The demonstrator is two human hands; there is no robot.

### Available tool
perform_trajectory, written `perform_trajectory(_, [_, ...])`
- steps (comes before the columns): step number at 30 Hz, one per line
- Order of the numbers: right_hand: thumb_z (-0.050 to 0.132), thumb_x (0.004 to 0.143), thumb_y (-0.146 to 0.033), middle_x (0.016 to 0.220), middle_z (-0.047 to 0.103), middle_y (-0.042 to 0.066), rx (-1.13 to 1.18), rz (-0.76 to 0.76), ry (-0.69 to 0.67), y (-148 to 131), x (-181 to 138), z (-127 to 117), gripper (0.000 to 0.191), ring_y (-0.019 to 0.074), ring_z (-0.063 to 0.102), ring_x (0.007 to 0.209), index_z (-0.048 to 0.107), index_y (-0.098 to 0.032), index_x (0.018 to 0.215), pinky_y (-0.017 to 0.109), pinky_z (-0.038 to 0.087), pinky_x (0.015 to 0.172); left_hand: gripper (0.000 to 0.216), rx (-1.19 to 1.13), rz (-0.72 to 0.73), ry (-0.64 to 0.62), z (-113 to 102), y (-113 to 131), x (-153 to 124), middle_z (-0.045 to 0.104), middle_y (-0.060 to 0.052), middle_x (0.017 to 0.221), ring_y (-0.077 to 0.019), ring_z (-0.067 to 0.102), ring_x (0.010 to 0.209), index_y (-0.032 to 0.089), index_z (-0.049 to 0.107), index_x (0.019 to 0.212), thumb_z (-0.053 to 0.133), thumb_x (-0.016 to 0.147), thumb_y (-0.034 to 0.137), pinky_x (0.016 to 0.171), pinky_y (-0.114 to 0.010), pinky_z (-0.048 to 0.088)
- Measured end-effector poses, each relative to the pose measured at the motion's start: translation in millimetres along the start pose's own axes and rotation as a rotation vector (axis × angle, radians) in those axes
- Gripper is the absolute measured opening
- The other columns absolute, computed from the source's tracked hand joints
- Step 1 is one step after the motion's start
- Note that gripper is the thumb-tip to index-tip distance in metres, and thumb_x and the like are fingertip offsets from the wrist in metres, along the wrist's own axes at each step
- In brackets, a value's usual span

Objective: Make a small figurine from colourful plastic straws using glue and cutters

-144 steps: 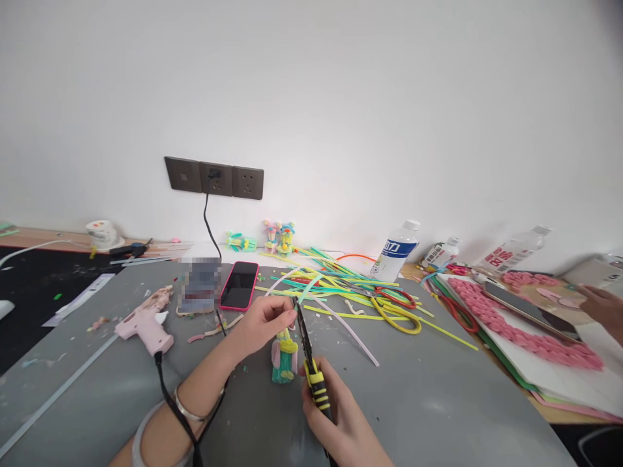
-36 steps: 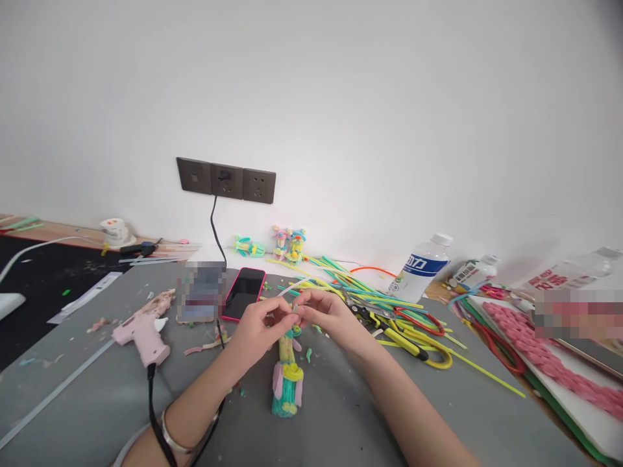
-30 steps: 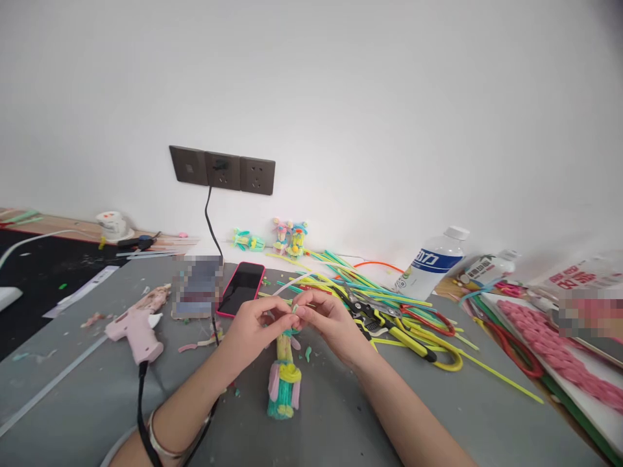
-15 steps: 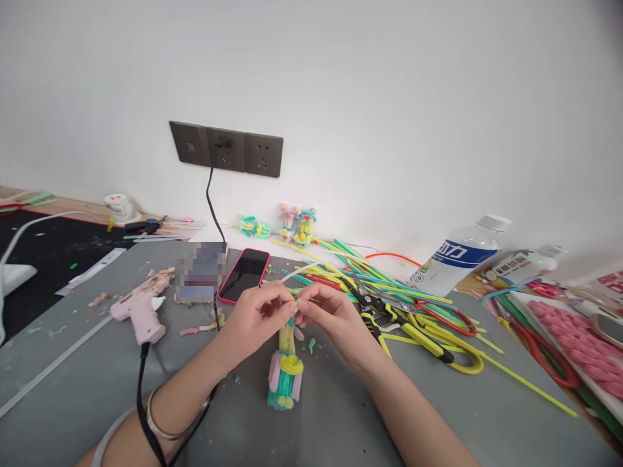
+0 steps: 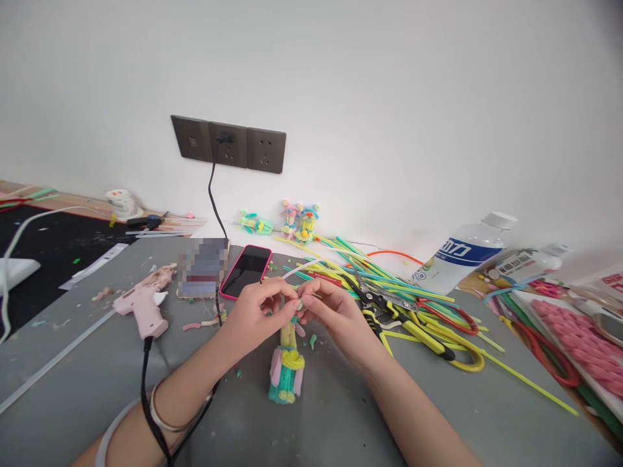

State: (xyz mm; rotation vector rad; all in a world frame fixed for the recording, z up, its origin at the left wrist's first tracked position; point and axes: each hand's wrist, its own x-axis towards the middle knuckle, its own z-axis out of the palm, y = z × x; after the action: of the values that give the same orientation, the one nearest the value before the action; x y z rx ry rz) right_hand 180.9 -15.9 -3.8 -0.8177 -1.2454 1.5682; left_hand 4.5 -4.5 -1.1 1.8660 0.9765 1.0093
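Note:
A small pipe-cleaner figure [image 5: 287,375], teal at the wide end with yellow and pink parts, reaches from the grey mat up toward my fingertips. My left hand [image 5: 260,319] is closed in a pinch at the figure's narrow upper end. From the other side my right hand [image 5: 328,314] pinches the same spot, its fingertips meeting the left ones. A bit of teal fuzz shows between the fingers; the rest of that end is hidden by them. Just right of the figure lies a teal scrap [image 5: 313,340].
A pink hot glue gun [image 5: 143,301] with a black cord lies left, near a phone [image 5: 246,271]. Right of my hands are loose pipe cleaners [image 5: 360,256], yellow-black pliers [image 5: 413,331] and red-handled scissors [image 5: 452,316]. A bottle [image 5: 462,253] and several finished figures [image 5: 306,224] stand behind.
The view has shifted slightly. Both hands stay pinched at the figure's upper end, with only small finger movement.

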Motion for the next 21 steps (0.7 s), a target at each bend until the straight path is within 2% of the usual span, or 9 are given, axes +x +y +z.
perform_trajectory(3, [0.074,0.082,-0.043,0.083,0.062,0.002,-0.033,0.002,0.012,-0.5,-0.1,-0.3,0.027,0.0134,0.057,0.071,0.062,-0.019,0.078,0.027,0.05,0.063,0.011,0.007,-0.031,0.01,0.3,-1.0,-0.3,0.056,0.002,0.071,-0.0093,0.044,0.057,0.018,0.061,0.078,0.058,0.086,0.024,0.052,-0.023,0.033])
perform_trajectory(11, [0.073,0.082,-0.046,0.072,0.062,-0.001,-0.123,-0.004,0.049,2.8,0.7,0.9,0.029,0.014,0.061,0.066,0.061,-0.02,0.08,0.028,0.052,0.064,0.011,0.033,-0.035,0.01,-1.2,2.6,0.5,0.055,0.003,0.068,-0.0087,0.044,0.057,0.018,0.058,0.073,0.055,0.083,0.019,0.053,-0.022,0.034])
perform_trajectory(21, [0.069,0.086,-0.045,0.078,0.062,0.001,-0.152,-0.099,0.083,2.6,-0.8,4.4,0.027,0.0147,0.06,0.069,0.06,-0.02,0.081,0.029,0.052,0.068,0.021,-0.252,-0.19,0.012,0.4,0.2,0.3,0.056,0.001,0.07,-0.0119,0.05,0.062,0.017,0.061,0.079,0.058,0.088,0.035,0.055,-0.023,0.04])
